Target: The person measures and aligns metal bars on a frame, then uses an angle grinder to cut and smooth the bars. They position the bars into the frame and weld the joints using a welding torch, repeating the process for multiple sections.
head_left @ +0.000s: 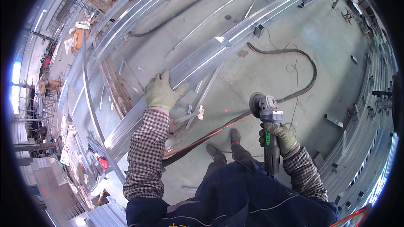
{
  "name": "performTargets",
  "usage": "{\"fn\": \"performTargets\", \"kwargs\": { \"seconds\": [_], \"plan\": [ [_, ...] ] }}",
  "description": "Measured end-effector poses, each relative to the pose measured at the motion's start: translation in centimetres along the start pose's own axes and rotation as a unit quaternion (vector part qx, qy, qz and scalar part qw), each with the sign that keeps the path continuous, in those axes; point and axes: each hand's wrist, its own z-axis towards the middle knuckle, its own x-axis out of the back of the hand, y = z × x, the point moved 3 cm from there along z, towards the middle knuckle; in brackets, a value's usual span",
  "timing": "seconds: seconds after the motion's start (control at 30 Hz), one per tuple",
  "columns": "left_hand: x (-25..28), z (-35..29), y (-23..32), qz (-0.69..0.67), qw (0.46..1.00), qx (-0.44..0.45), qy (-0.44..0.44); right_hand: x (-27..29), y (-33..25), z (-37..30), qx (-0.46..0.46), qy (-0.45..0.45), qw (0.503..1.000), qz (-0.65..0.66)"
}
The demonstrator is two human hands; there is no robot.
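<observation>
My left hand (161, 91), in a pale work glove, lies on a long silvery metal beam (198, 62) that runs from the lower left to the far right. Its fingers are spread over the top face, with the thumb apart. My right hand (281, 136), gloved too, wraps round the body of an angle grinder (271, 115). The grinder stands nearly upright in the view, its dark disc (255, 104) at the top pointing left. Disc and beam are apart. Whether the disc spins cannot be made out.
A thick black cable (313, 73) with a red line curves over the grey floor (235, 84). More metal beams (122, 21) stretch across the far left. Stacked profiles (366, 143) line the right side. A short metal offcut (333, 120) lies right of the grinder. My shoes (235, 135) stand below.
</observation>
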Motion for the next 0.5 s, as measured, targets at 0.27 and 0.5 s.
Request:
{"fn": "performTargets", "kwargs": {
  "seconds": [0.27, 0.5],
  "plan": [
    [2.5, -1.8, -1.6, -0.059, 0.998, 0.000, 0.006, 0.3, -0.7, -1.7, 0.055, 0.019, 0.998, -0.003],
    [2.8, -6.2, -2.7, -0.117, 0.978, -0.080, 0.152, -0.4, -2.8, -0.5, 0.127, -0.018, 0.991, 0.048]
  ]
}}
